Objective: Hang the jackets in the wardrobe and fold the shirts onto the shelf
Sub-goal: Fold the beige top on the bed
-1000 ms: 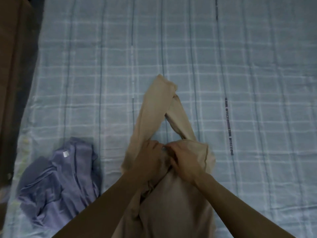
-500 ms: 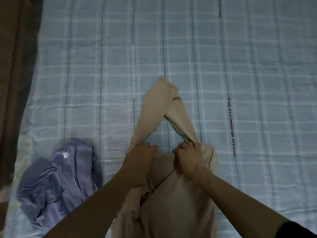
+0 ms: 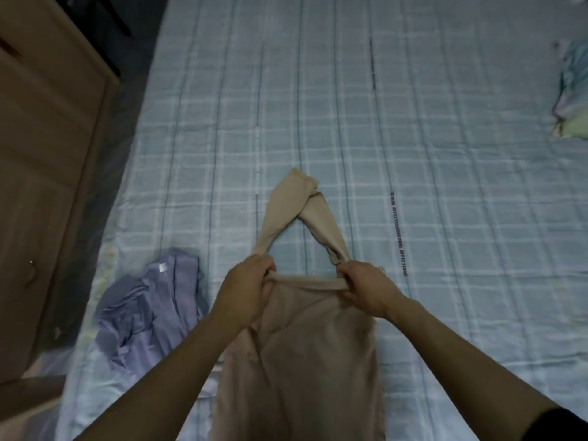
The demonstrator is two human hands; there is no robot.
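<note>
- Both hands grip the beige shirt (image 3: 305,354) at its top edge: the left hand (image 3: 246,289) has its fingers curled over one end of the rolled band of cloth, and the right hand (image 3: 364,286) pinches the other end with curled fingers.
- Between the two fists the band runs taut and nearly level.
- Beyond the hands, the shirt's two sleeves lie on the bed (image 3: 445,186), slanting toward each other and crossing at their far ends, so they frame a triangle of bedsheet.
- Below the hands the body of the shirt runs toward the bottom of the view between the forearms, with soft lengthwise creases; whether it lies on the bed or hangs cannot be told.
- Its cloth is plain, pale tan, with no print visible.
- A crumpled purple shirt (image 3: 149,313) lies on the bed to the left, near the left forearm but apart from the beige one; a small white label shows at its upper part.
- Pale blue checks with darker stripes cover the bedsheet.
- Brown wooden furniture (image 3: 41,154) stands along the left side of the bed.
- Light-coloured bundled cloth (image 3: 572,100) sits at the far right edge of the bed.
</note>
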